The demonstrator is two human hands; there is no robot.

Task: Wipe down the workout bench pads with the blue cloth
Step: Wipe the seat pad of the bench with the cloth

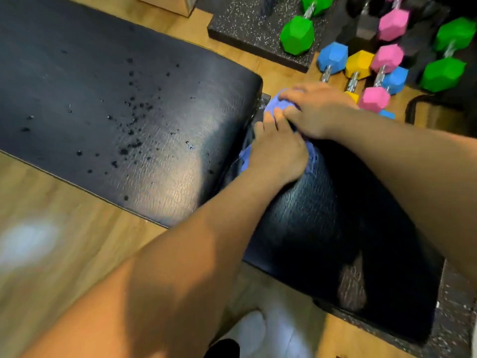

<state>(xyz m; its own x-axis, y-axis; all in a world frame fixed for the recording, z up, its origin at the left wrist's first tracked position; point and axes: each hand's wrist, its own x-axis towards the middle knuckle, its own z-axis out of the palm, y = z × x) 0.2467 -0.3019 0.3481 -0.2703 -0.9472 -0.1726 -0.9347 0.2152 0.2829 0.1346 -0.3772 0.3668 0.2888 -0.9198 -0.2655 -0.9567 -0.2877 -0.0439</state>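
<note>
In the gap between the long pad (pixel 77 81) and the short pad (pixel 309 218) of the black bench, we are bunching the blue cloth (pixel 276 103) with our left hand (pixel 277 153) and right hand (pixel 315 111) touching, both curled over it. Droplets (pixel 124 151) are dotting the long pad.

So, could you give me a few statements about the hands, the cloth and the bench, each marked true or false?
1. The left hand and right hand both touch the blue cloth. True.
2. The cloth lies in the middle of the long pad. False: it lies at the gap between the long pad and the seat pad.
3. Dark droplets dot the long pad. True.
4. The dumbbells lie on the bench. False: they lie on the floor beyond it.
</note>
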